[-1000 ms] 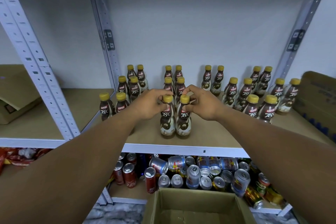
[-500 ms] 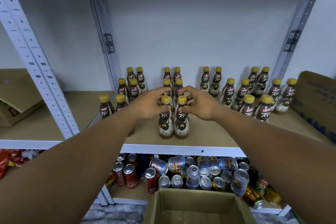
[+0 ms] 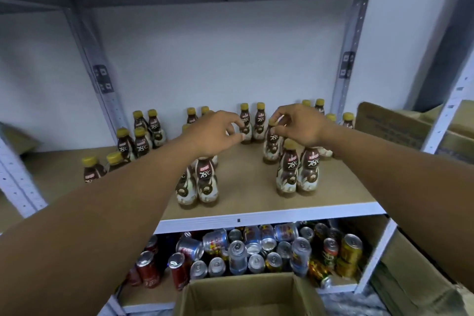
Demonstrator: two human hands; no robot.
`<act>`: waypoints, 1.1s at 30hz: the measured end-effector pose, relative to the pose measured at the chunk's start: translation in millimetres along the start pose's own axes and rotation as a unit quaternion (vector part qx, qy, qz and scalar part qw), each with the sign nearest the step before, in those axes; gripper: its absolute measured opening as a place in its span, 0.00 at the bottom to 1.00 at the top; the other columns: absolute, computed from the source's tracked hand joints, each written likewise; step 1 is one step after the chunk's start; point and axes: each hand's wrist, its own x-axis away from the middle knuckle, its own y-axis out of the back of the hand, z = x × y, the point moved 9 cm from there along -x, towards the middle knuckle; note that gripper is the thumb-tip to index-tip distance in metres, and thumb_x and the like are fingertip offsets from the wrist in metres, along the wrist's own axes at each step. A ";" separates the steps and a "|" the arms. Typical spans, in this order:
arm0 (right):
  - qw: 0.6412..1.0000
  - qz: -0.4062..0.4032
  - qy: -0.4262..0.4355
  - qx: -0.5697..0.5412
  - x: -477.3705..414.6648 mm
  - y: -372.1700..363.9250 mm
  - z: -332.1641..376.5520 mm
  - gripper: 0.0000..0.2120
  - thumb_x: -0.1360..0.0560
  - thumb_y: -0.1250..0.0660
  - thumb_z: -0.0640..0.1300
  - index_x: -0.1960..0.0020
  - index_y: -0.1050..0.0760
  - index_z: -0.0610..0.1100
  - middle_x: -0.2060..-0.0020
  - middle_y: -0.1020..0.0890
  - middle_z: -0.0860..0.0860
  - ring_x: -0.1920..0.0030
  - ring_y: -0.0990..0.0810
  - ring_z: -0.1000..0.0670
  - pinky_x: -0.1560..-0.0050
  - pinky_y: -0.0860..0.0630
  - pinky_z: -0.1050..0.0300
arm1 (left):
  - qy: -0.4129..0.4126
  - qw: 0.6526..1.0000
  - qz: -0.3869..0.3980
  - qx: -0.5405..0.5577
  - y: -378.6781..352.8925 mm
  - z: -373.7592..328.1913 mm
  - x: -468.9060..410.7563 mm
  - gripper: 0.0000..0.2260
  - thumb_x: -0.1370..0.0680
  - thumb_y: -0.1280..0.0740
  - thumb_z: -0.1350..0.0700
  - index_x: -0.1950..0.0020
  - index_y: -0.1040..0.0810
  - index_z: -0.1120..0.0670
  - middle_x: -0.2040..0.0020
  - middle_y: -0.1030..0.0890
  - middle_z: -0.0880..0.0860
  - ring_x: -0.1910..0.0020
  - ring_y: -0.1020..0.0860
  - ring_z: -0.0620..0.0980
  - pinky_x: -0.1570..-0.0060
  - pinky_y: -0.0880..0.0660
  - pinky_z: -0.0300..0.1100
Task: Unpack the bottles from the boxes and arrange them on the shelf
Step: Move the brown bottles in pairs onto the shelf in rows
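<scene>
A plain white wall stands behind a grey metal rack with brown boards, above a mottled grey floor, in dim, even light.

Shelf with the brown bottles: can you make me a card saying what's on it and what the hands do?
shelf: grey metal rack with tan board
on it: upright brown plastic bottles with yellow caps, in pairs
left hand: above bottles, holding nothing
right hand: fingers at one yellow cap
below: mixed metal drink cans
front: open brown cardboard box
</scene>
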 end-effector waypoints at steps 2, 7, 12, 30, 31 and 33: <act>1.000 -0.004 -0.010 0.015 5.6 14.0 -20.6 0.09 0.21 0.28 0.49 0.42 0.22 0.52 0.51 0.17 0.54 0.50 0.18 0.51 0.47 0.21 0.54 | -0.007 1.000 0.013 -0.002 -11.9 -16.0 -12.1 0.15 0.20 0.30 0.46 0.35 0.20 0.47 0.47 0.16 0.45 0.47 0.20 0.46 0.47 0.25 0.42; 0.997 0.011 -0.047 0.060 17.5 21.2 -79.1 0.17 0.22 0.28 0.50 0.35 0.23 0.51 0.42 0.19 0.50 0.43 0.22 0.49 0.45 0.29 0.58 | -0.021 0.998 0.061 0.011 -55.9 -54.5 -38.7 0.22 0.20 0.30 0.47 0.26 0.27 0.47 0.36 0.20 0.51 0.42 0.22 0.48 0.44 0.29 0.39; 0.996 0.058 -0.058 -0.022 26.9 -0.1 -115.6 0.24 0.25 0.24 0.45 0.33 0.27 0.52 0.42 0.21 0.50 0.48 0.22 0.49 0.47 0.26 0.56 | -0.022 0.997 0.077 0.019 -97.4 -69.3 -56.3 0.29 0.21 0.27 0.49 0.22 0.32 0.46 0.29 0.24 0.54 0.36 0.24 0.51 0.42 0.30 0.38; 0.991 0.014 -0.030 -0.133 23.6 -25.8 -129.1 0.17 0.29 0.22 0.49 0.45 0.25 0.60 0.50 0.16 0.49 0.47 0.17 0.45 0.42 0.21 0.38 | -0.009 0.990 0.036 0.133 -125.3 -52.4 -64.5 0.24 0.23 0.24 0.56 0.28 0.22 0.50 0.41 0.16 0.51 0.43 0.18 0.47 0.36 0.23 0.45; 0.990 0.013 -0.031 -0.137 23.4 -26.9 -128.1 0.17 0.29 0.22 0.50 0.45 0.25 0.60 0.51 0.16 0.49 0.47 0.17 0.44 0.42 0.21 0.38 | -0.011 0.991 0.038 0.130 -123.6 -51.8 -63.4 0.23 0.23 0.24 0.56 0.28 0.22 0.50 0.42 0.15 0.51 0.44 0.18 0.48 0.38 0.23 0.45; 0.989 0.010 -0.034 -0.141 23.2 -29.3 -124.9 0.18 0.29 0.21 0.49 0.45 0.25 0.61 0.51 0.16 0.49 0.48 0.17 0.44 0.42 0.20 0.39 | -0.011 0.992 0.041 0.119 -120.6 -47.9 -60.8 0.23 0.23 0.24 0.55 0.28 0.22 0.49 0.44 0.15 0.50 0.46 0.18 0.48 0.41 0.22 0.41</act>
